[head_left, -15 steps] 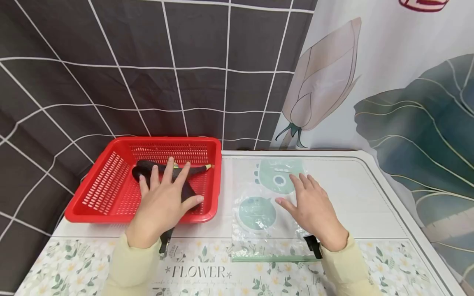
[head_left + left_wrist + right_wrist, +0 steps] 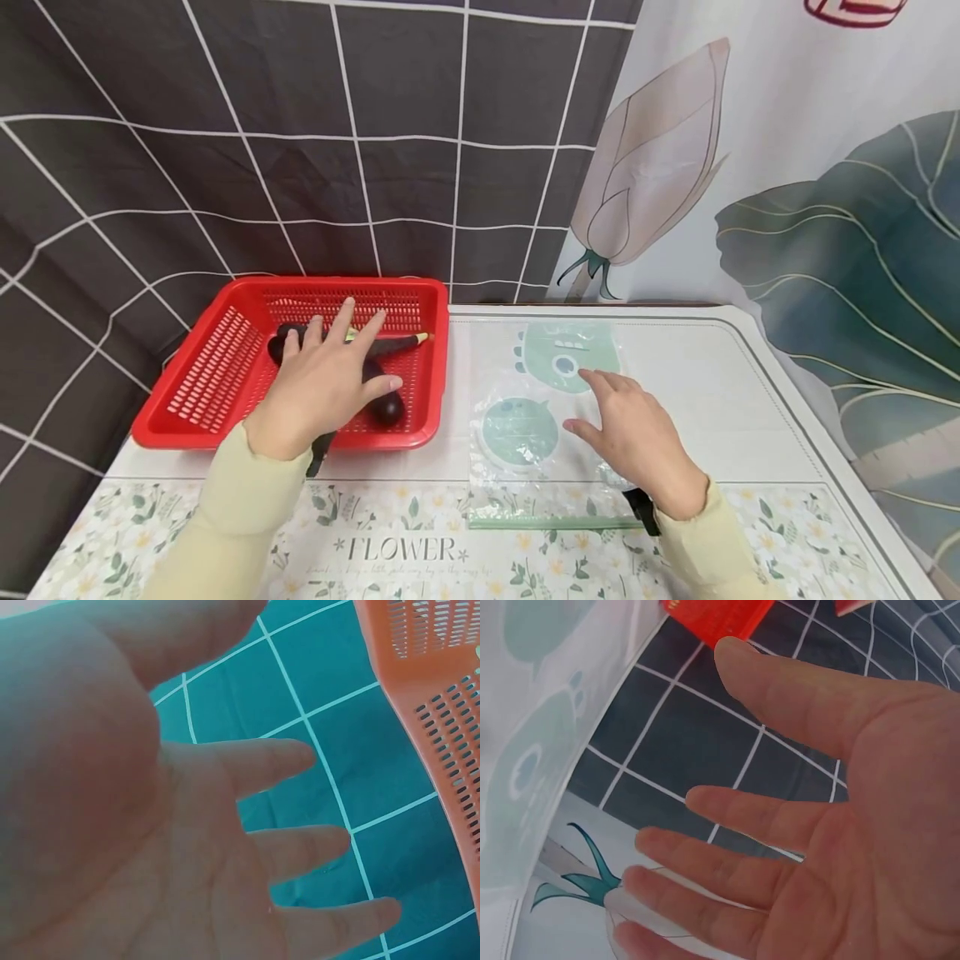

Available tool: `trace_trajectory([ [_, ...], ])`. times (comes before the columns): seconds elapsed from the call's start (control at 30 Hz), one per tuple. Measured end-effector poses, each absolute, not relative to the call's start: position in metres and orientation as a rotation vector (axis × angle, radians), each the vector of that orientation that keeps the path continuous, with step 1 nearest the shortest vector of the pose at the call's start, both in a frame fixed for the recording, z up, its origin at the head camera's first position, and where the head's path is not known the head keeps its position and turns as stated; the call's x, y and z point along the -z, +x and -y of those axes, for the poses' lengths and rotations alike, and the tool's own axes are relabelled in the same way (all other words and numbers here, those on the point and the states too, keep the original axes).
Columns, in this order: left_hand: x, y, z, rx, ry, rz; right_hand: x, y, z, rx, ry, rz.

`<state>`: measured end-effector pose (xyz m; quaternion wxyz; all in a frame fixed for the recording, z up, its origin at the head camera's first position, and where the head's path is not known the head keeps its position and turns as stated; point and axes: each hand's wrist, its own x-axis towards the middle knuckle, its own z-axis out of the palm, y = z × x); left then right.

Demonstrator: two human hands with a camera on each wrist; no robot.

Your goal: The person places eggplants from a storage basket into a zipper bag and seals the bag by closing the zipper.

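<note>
Over the red plastic basket [image 2: 180,437] my left hand [image 2: 318,387] is held with its fingers spread and nothing gripped. Beneath it lie dark purple eggplants [image 2: 387,408], partly hidden by the hand; one has a pale green stem end pointing right. A clear zip bag [image 2: 491,492] with green dinosaur prints lies flat to the right of the basket, its green zip edge towards me. My right hand [image 2: 641,429] hovers over the bag's right side, fingers extended and thumb apart. Both wrist views show bare palms, the left hand [image 2: 217,847] and the right hand [image 2: 832,847].
The white table [image 2: 697,375] has a flowered cloth strip with the word FLOWER along its front. Behind stands a dark grid-patterned curtain [image 2: 405,175], and a white curtain with a large flower print [image 2: 652,167] hangs at the right.
My left hand has shifted slightly left and up, uncovering the rounded end of an eggplant. The right hand has moved a little down and its fingers are closer together. Basket and bag stay put.
</note>
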<state>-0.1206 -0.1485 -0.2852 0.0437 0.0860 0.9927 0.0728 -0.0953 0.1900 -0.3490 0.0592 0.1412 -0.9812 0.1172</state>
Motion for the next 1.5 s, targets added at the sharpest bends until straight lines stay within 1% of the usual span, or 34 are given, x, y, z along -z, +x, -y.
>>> trace_trajectory([
  [0.33,0.280,-0.147,0.148,-0.157,0.270,-2.931,0.355,-0.089,-0.195,-0.362,0.706,3.094],
  [0.53,0.283,-0.164,0.153,-0.167,0.261,-2.874,0.360,-0.085,-0.196,-0.341,0.769,3.088],
  [0.87,0.290,-0.189,0.166,-0.202,0.403,-2.794,0.368,-0.077,-0.198,-0.286,0.902,2.951],
  [1.03,0.294,-0.197,0.172,-0.237,0.443,-2.741,0.372,-0.070,-0.199,-0.294,0.989,2.934],
  [1.23,0.301,-0.205,0.178,-0.259,0.429,-2.678,0.375,-0.069,-0.199,-0.379,1.057,2.917],
  [1.5,0.307,-0.209,0.181,-0.253,0.425,-2.674,0.376,-0.067,-0.199,-0.387,1.149,3.031],
])
